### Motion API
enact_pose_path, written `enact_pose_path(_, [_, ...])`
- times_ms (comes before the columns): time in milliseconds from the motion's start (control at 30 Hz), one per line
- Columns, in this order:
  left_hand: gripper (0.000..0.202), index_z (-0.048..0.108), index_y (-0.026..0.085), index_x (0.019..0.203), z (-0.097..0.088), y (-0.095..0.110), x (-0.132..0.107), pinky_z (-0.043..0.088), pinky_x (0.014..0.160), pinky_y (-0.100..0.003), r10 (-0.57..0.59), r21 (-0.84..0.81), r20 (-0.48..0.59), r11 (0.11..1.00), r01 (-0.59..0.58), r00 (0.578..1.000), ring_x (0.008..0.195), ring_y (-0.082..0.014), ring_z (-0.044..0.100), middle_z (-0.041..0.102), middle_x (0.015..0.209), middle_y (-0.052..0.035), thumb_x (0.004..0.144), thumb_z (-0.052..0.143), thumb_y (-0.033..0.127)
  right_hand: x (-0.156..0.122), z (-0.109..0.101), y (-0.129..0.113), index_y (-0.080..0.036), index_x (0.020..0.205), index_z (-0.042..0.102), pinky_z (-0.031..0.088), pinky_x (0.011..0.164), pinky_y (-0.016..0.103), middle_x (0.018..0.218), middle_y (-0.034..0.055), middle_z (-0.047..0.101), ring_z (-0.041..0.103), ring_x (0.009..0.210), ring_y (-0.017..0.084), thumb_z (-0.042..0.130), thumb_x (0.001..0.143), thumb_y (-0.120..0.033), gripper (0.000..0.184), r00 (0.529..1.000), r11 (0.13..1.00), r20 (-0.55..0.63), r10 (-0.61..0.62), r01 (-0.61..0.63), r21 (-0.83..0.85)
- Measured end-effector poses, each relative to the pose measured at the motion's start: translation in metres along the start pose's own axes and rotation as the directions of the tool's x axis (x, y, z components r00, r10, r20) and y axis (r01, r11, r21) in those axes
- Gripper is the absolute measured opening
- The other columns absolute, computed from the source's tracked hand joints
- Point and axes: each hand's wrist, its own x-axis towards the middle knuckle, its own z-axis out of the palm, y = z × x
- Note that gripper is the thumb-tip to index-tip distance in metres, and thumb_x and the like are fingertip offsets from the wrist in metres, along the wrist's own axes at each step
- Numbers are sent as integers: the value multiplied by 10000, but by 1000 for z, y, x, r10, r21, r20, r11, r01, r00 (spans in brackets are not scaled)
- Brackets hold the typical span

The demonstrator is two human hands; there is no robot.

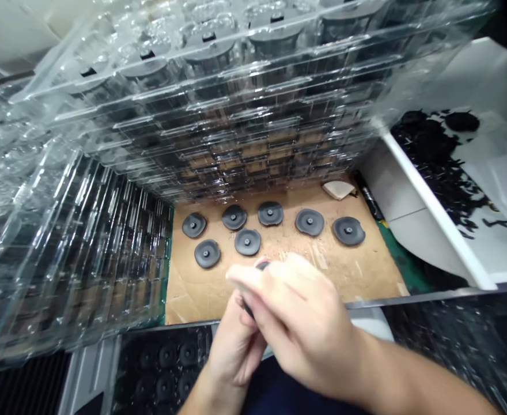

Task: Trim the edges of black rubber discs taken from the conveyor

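Observation:
My left hand (235, 351) and my right hand (307, 323) meet above the front of a cardboard sheet (193, 294). Both are closed around a small dark piece (262, 265), of which only slivers show between the fingers; its kind is hidden. My right hand lies over the left one and is slightly blurred. Just beyond them, several dark grey rubbery discs lie apart on the cardboard, each with a small hub in the middle. Nearest my hands are a front disc (248, 242) and a left disc (207, 253).
Stacked clear plastic trays (253, 86) rise behind the cardboard, with more stacks (84, 242) at the left. A white bin (435, 213) at the right holds black parts (430, 144). Near it lie a marker-like black stick (368, 196) and a whitish wedge (338, 189). A dark tray (162, 369) sits below.

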Motion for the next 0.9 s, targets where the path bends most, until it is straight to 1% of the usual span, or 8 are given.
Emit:
enact_pose_path(100, [548, 660, 257, 1065, 0, 6, -3, 464, 951, -312, -28, -8, 27, 1000, 28, 999, 1043, -233, 620, 691, 1087, -38, 549, 839, 301, -10, -18, -1, -90, 1000, 633, 442, 661, 248, 775, 39, 644, 552, 681, 120, 452, 877, -66, 221, 983, 985, 180, 31, -60, 160])
enact_pose_path(233, [676, 672, 206, 1045, 1, 5, -3, 492, 892, -274, -56, 5, 81, 998, 56, 995, 1007, -235, 636, 692, 1087, -71, 420, 881, 359, -19, -38, -2, -153, 1011, 638, 396, 611, 249, 740, 12, 629, 506, 620, 118, 460, 886, -92, 226, 952, 971, 196, 235, -222, -88])
enact_pose_path(300, [573, 685, 209, 1037, 5, 3, -3, 474, 908, -259, -72, 19, 67, 997, 71, 995, 1016, -213, 634, 704, 1057, -54, 505, 856, 339, -14, -39, 0, -151, 977, 659, 350, 602, 283, 686, 16, 602, 480, 611, 131, 428, 909, -113, 244, 983, 978, 138, 125, -98, -186])
enact_pose_path(433, [520, 709, 206, 999, 14, 3, -7, 511, 812, -252, -85, 41, 165, 996, 79, 983, 919, -209, 667, 733, 921, -30, 523, 843, 365, 4, -38, 19, -192, 915, 695, 342, 622, 295, 669, 0, 604, 482, 617, 123, 409, 930, -144, 290, 969, 982, 162, -188, 189, 11])
enact_pose_path(533, [501, 709, 220, 984, 12, 6, -10, 521, 779, -263, -90, -35, 233, 994, 101, 968, 879, -219, 683, 730, 963, -33, 520, 848, 349, -4, -39, 40, -186, 1016, 671, 407, 710, 281, 881, 16, 681, 573, 760, 118, 437, 907, -81, 278, 997, 999, 77, 32, -32, -7])
enact_pose_path(633, [479, 701, 262, 996, 7, 8, -11, 509, 820, -277, -114, -106, 240, 984, 142, 964, 941, -235, 675, 716, 1039, -22, 542, 841, 324, -39, -26, 61, -201, 1075, 644, 456, 766, 245, 977, 16, 690, 608, 870, 112, 498, 903, -108, 244, 965, 965, 8, 264, -264, 9])
enact_pose_path(800, [460, 696, 276, 1014, 6, 7, -7, 503, 832, -272, -149, -96, 287, 978, 183, 946, 914, -214, 684, 715, 1040, -16, 575, 825, 322, -96, 6, 85, -217, 913, 698, 472, 655, 260, 771, 0, 696, 627, 699, 129, 501, 869, -95, 236, 943, 952, 133, 305, -305, -19])
enact_pose_path(900, [449, 692, 275, 1022, 7, 3, -5, 496, 846, -278, -148, -83, 339, 979, 186, 929, 939, -219, 677, 708, 1053, -25, 594, 812, 342, -88, -7, 76, -225, 988, 678, 473, 688, 273, 864, 10, 703, 633, 771, 142, 512, 877, -112, 230, 927, 929, 76, 369, -365, -53])
